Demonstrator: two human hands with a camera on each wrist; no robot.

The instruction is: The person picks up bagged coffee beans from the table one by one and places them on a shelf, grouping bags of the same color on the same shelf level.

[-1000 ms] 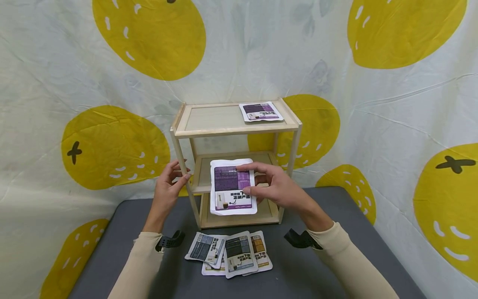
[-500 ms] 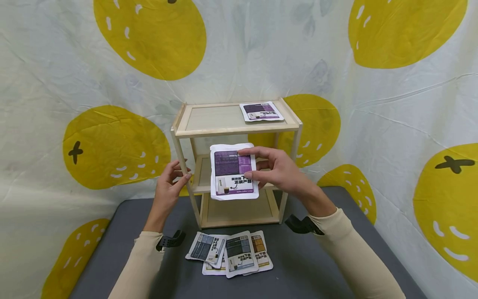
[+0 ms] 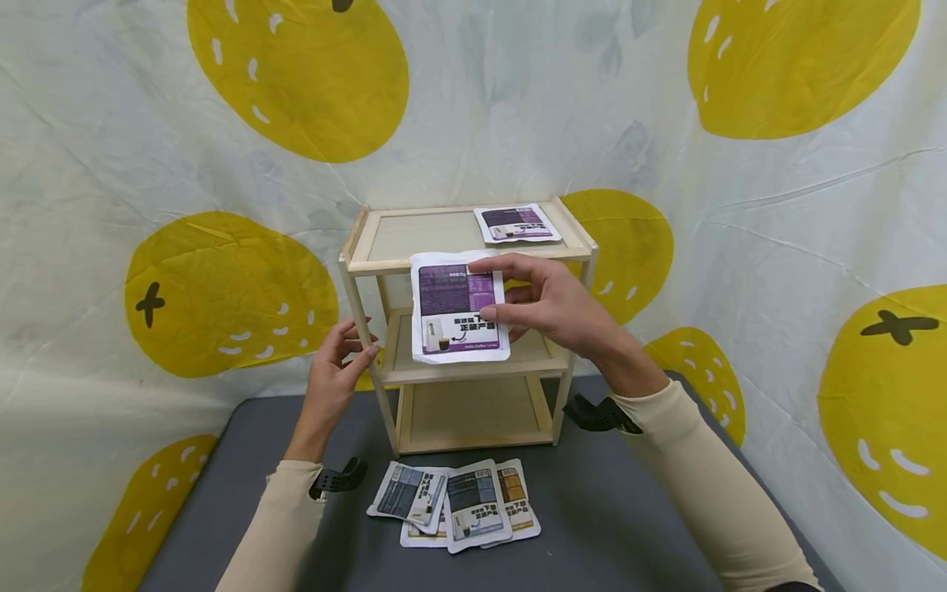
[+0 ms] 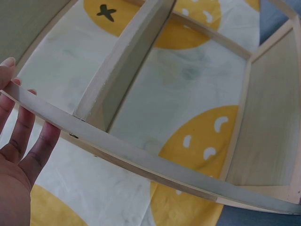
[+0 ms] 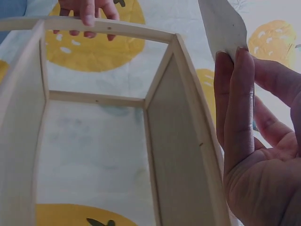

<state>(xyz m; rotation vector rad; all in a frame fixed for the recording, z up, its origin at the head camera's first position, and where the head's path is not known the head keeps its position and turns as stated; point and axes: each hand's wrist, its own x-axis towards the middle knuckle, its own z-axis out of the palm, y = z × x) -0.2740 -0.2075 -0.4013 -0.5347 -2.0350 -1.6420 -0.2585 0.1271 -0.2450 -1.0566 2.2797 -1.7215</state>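
Observation:
My right hand (image 3: 558, 304) pinches the right edge of a white and purple pouch (image 3: 459, 333), its printed face toward me. The pouch is held up in front of the wooden shelf (image 3: 459, 374), near the level between its top and middle boards. In the right wrist view the pouch (image 5: 225, 28) shows edge-on between thumb and fingers. My left hand (image 3: 333, 378) grips the shelf's left front post (image 3: 358, 304); the left wrist view has the thumb on one side of the post and the fingers on the other. Another purple pouch (image 3: 518, 224) lies on the right of the top board.
On the grey table (image 3: 607, 493), in front of the shelf, lie several overlapping pouches: a blue-grey one (image 3: 403, 493), a dark one (image 3: 476, 501) and an orange one (image 3: 516, 497). Behind stands a white curtain (image 3: 503, 99) with yellow fruit prints.
My right hand has lifted the purple pouch steadily upward, from in front of the middle board toward the top board's front edge. The left hand has stayed on the post.

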